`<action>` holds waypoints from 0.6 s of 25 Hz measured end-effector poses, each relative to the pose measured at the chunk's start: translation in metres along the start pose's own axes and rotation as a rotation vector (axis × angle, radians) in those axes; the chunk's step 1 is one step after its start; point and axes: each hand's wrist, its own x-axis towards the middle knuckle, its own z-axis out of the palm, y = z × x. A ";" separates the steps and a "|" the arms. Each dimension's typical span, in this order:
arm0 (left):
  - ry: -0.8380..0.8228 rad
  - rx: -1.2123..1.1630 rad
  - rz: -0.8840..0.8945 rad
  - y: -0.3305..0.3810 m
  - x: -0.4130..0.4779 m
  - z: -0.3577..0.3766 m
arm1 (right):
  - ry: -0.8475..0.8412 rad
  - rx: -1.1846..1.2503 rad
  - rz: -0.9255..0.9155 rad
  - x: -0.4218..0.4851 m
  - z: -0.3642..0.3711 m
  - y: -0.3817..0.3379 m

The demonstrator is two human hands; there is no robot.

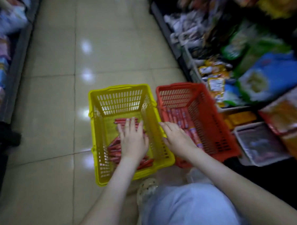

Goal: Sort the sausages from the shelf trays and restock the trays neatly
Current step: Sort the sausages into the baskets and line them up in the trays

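A yellow slotted basket (97,118) stands on the floor with a loose pile of thin red sausages (114,148) in its bottom. My left hand (133,138) lies flat over that pile, fingers straight and spread. Right beside it stands a red basket (218,126) holding wider red sausages (180,116) laid in a row. My right hand (177,136) hovers with straight fingers over the red basket's left rim, holding nothing. A white shelf tray (248,152) sits low on the right, its contents blurred.
A shelf of snack packets (243,48) runs along the right, another shelf (3,50) along the left. Tiled floor (90,46) stretches ahead between them. My knee in light trousers (186,209) and a pale shoe (147,189) are just behind the baskets.
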 end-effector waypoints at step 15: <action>-0.096 -0.505 0.798 0.298 -0.138 -0.089 | 0.404 -0.084 0.657 -0.326 -0.132 0.046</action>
